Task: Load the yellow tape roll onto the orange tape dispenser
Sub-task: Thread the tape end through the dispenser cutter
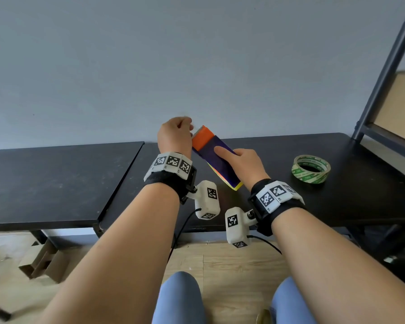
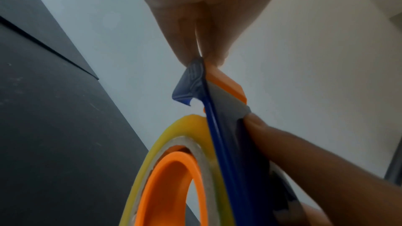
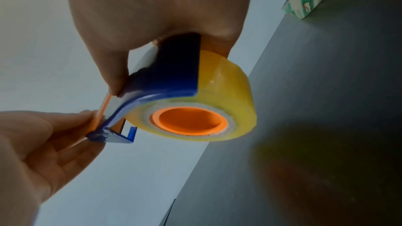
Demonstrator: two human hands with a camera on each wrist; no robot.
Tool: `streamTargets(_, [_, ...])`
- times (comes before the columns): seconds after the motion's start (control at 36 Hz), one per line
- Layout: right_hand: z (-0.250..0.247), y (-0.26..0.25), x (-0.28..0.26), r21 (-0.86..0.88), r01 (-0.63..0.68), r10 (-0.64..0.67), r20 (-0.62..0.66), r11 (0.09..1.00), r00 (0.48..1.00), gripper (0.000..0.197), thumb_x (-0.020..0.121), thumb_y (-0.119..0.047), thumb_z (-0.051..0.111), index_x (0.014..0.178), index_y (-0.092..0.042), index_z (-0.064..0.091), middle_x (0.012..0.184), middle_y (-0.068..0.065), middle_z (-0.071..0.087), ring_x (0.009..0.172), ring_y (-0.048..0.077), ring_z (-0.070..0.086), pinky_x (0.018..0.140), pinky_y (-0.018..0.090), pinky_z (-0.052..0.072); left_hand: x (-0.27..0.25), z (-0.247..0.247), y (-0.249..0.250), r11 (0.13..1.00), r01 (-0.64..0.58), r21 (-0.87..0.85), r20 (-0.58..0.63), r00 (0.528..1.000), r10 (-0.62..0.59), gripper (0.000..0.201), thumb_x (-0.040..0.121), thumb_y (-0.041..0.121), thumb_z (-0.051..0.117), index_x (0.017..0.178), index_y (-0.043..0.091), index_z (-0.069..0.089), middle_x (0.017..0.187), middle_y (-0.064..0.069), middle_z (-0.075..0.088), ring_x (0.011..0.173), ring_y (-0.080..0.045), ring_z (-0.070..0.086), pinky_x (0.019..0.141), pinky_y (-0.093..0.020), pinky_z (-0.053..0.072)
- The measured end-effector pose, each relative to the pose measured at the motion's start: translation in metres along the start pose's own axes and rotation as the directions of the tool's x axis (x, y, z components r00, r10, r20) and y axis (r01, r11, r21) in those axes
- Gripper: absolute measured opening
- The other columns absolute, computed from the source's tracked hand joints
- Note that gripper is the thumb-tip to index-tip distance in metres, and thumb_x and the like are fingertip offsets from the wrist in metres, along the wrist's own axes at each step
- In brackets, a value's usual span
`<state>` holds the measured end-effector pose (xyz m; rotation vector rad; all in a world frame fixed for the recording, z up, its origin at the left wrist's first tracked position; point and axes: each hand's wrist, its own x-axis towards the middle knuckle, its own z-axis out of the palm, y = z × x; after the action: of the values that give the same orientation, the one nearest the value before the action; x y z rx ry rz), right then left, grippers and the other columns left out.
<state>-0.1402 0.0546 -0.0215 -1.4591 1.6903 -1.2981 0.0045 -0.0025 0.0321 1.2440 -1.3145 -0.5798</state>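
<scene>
The orange and blue tape dispenser (image 1: pixel 211 150) is held above the black table. The yellow tape roll (image 3: pixel 219 82) sits around the dispenser's orange hub (image 3: pixel 189 120); its yellow edge (image 1: pixel 234 187) shows under the blue cover. My right hand (image 1: pixel 241 164) grips the dispenser body, index finger laid along the blue cover (image 3: pixel 172 73). My left hand (image 1: pixel 175 134) pinches the cutter end, where a crumpled blue-grey flap (image 2: pixel 191 78) and the orange blade plate (image 2: pixel 226 82) meet. The serrated blade (image 1: pixel 198 130) shows beside the left thumb.
A green and white tape roll (image 1: pixel 311 169) lies flat on the table (image 1: pixel 56 183) to the right. A metal shelf frame (image 1: pixel 384 78) stands at the far right. A cardboard piece (image 1: pixel 45 260) lies on the wooden floor below.
</scene>
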Motion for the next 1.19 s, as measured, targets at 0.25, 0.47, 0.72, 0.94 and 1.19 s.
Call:
streamTargets(0.25, [-0.006, -0.001, 0.003, 0.051, -0.023, 0.024, -0.012, 0.998, 1.000, 0.068, 0.071, -0.064, 0.065, 0.084, 0.003, 0.070, 0.079, 0.018, 0.070, 0.064, 0.020, 0.059, 0.062, 0.032, 0.040, 0.003, -0.003, 0.001, 0.997, 0.070, -0.043, -0.047, 0.996, -0.072, 0.022, 0.095, 0.016, 0.052, 0.101, 0.012, 0.072, 0.085, 0.002, 0.071, 0.058, -0.009, 0.062, 0.065, -0.027, 0.054])
streamTargets(0.47, [-0.008, -0.001, 0.004, 0.055, -0.030, 0.031, -0.018, 0.998, 0.999, 0.066, 0.072, -0.062, 0.067, 0.082, 0.004, 0.070, 0.070, 0.015, 0.066, 0.063, 0.019, 0.058, 0.061, 0.032, 0.040, 0.007, -0.005, 0.000, 0.991, 0.112, -0.078, -0.044, 0.992, -0.116, 0.020, 0.093, 0.015, 0.053, 0.098, 0.010, 0.072, 0.079, 0.002, 0.069, 0.056, -0.012, 0.063, 0.074, -0.038, 0.060])
streamTargets(0.72, [-0.010, 0.004, 0.007, -0.003, -0.043, 0.043, -0.046, 0.999, 0.998, 0.054, 0.071, -0.063, 0.065, 0.064, -0.010, 0.062, 0.059, 0.007, 0.055, 0.055, 0.019, 0.051, 0.056, 0.032, 0.036, 0.001, 0.000, 0.003, 0.993, 0.076, -0.093, 0.095, 0.993, -0.067, 0.014, 0.091, 0.016, 0.061, 0.082, 0.016, 0.072, 0.074, 0.001, 0.069, 0.071, -0.014, 0.063, 0.078, -0.033, 0.056])
streamTargets(0.94, [-0.012, 0.008, 0.006, -0.045, -0.060, 0.055, -0.107, 0.997, 0.993, 0.056, 0.073, -0.064, 0.063, 0.056, -0.012, 0.055, 0.054, 0.005, 0.054, 0.051, 0.020, 0.051, 0.053, 0.031, 0.037, -0.010, 0.005, 0.003, 0.999, 0.029, -0.047, 0.201, 0.979, -0.019, 0.013, 0.090, 0.014, 0.062, 0.088, 0.012, 0.075, 0.088, -0.001, 0.071, 0.085, -0.015, 0.063, 0.084, -0.030, 0.051])
streamTargets(1.19, [-0.008, 0.001, 0.009, -0.028, -0.170, 0.164, -0.150, 0.985, 0.975, 0.058, 0.064, -0.067, 0.064, 0.062, -0.008, 0.064, 0.060, 0.006, 0.065, 0.059, 0.022, 0.063, 0.054, 0.031, 0.042, -0.016, 0.006, -0.008, 0.995, -0.068, 0.074, 0.241, 0.969, 0.049, 0.018, 0.093, 0.015, 0.058, 0.093, 0.011, 0.076, 0.090, 0.000, 0.071, 0.085, -0.013, 0.061, 0.077, -0.023, 0.045])
